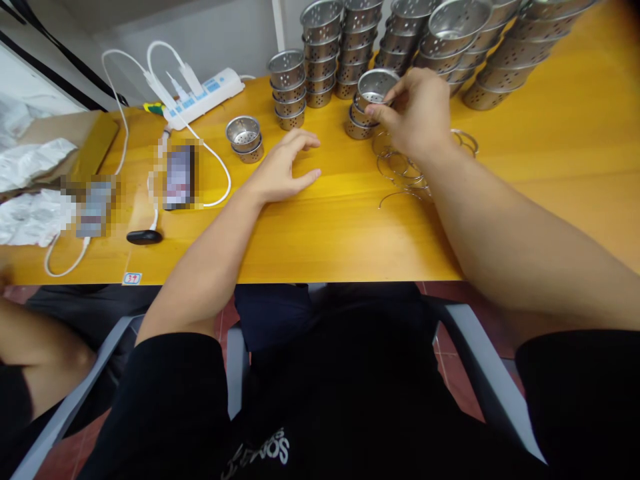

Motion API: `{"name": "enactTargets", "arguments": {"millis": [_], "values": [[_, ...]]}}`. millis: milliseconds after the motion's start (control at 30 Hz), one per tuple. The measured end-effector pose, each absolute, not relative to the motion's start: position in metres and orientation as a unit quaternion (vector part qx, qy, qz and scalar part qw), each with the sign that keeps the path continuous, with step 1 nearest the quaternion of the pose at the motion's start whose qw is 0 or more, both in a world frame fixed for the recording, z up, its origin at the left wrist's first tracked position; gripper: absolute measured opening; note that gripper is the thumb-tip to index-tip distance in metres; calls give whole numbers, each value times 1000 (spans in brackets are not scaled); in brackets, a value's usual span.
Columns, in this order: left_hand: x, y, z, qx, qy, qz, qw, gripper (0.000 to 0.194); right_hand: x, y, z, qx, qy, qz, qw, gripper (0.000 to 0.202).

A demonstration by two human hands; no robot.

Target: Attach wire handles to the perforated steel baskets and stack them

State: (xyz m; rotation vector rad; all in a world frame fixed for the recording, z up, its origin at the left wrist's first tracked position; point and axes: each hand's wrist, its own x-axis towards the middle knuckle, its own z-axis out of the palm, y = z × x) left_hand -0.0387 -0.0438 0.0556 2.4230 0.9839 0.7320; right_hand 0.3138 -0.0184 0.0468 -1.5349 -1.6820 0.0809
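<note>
The right hand [417,110] pinches the rim of a perforated metal cup [375,85] atop a short stack [359,123] of the same cups near the table's [320,233] far edge — thumb and fingers closed on it. Wire rings [400,167] lie just beneath that wrist. The left hand [285,167] rests on the wood, fingers loosely spread, holding nothing — a two-cup pile [245,139] stands near it.

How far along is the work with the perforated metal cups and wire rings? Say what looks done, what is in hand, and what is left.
Done: hard to tell; two cups sit apart by the left hand, which rests on the table.
In hand: the right hand grips the top cup of a short stack.
Left: loose wire rings lie beside it, and tall cup stacks stand behind.
</note>
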Motion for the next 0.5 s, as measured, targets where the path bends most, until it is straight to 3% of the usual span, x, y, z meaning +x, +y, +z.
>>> {"name": "enactTargets", "arguments": {"millis": [267, 500], "values": [[-41, -41, 52, 873, 347, 269, 212, 60, 318, -18, 45, -596, -676, 60, 429, 45], [-40, -45, 55, 878, 342, 264, 207, 61, 309, -25, 48, -600, -661, 56, 447, 32]]}}
